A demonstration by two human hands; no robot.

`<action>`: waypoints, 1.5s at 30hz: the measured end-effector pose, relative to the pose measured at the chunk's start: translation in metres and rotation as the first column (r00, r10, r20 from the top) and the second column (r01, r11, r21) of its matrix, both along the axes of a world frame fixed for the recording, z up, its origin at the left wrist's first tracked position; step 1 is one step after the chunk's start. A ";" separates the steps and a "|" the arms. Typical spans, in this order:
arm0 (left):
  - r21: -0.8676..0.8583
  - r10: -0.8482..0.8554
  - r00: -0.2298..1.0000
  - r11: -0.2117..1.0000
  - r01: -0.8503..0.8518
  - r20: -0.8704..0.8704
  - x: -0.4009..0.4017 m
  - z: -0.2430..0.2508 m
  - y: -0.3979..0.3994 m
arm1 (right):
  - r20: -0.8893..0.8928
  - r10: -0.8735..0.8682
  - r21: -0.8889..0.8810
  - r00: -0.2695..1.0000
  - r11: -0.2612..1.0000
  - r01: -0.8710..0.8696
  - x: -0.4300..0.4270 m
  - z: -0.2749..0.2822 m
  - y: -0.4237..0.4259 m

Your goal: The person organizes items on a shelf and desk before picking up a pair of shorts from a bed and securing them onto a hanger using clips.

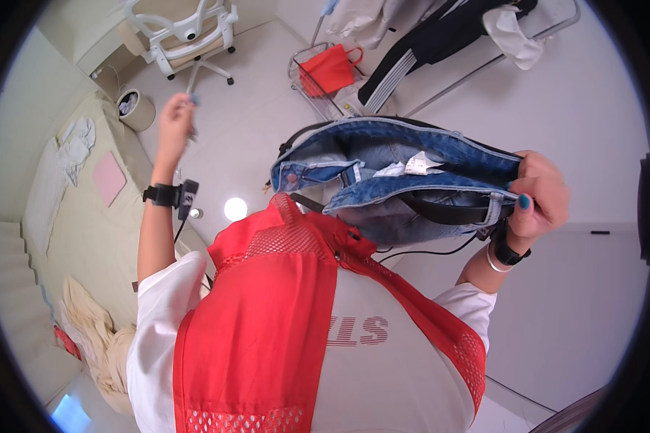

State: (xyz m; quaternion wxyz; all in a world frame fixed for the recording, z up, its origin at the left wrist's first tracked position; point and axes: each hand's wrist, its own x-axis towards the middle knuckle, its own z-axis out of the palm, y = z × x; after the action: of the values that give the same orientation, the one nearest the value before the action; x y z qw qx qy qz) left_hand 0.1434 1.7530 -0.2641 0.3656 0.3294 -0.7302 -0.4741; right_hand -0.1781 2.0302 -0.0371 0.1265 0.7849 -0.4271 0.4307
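Observation:
My right hand point(541, 195) grips the waistband of a pair of blue denim jeans point(379, 200) at its right end. The jeans hang before my chest with the waist opening towards me, the fly undone and a white label point(420, 163) showing inside. A black belt point(449, 211) runs through the loops. My left hand point(177, 116) is raised to the left, apart from the jeans; it is blurred, its fingers are bent, and whether it holds something cannot be told.
A drying rack point(457, 85) with dark striped trousers point(390, 76) stands ahead, beside a wire basket with a red bag point(330, 70). Ahead left are an office chair point(195, 38) and a waste bin point(141, 112). A bed point(95, 227) with a pink flat object point(109, 178) lies left.

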 end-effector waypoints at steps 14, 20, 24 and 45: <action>-0.572 -0.345 0.610 0.216 0.791 0.714 -0.104 0.057 0.042 | 0.166 0.145 -0.018 0.975 0.989 -0.144 -0.027 0.032 0.023; -0.677 -0.493 0.740 0.345 0.650 0.458 -0.143 0.072 0.004 | 0.237 -0.027 -0.015 0.971 0.999 0.031 -0.048 0.021 0.032; -0.649 -0.329 0.846 0.543 0.533 0.420 -0.138 0.127 -0.005 | -0.041 -0.426 0.032 0.904 0.904 0.427 -0.069 -0.007 0.033; -0.469 -0.447 0.890 0.769 0.433 0.088 -0.118 0.224 0.076 | -0.376 -0.355 0.334 0.856 0.809 0.483 0.009 -0.170 -0.011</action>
State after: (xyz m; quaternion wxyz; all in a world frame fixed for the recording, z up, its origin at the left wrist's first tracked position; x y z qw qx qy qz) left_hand 0.0254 1.8294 -0.0397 0.3243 0.0423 -0.8752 -0.3564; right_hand -0.1692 2.0191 -0.2072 0.1112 0.7335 -0.6492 0.1677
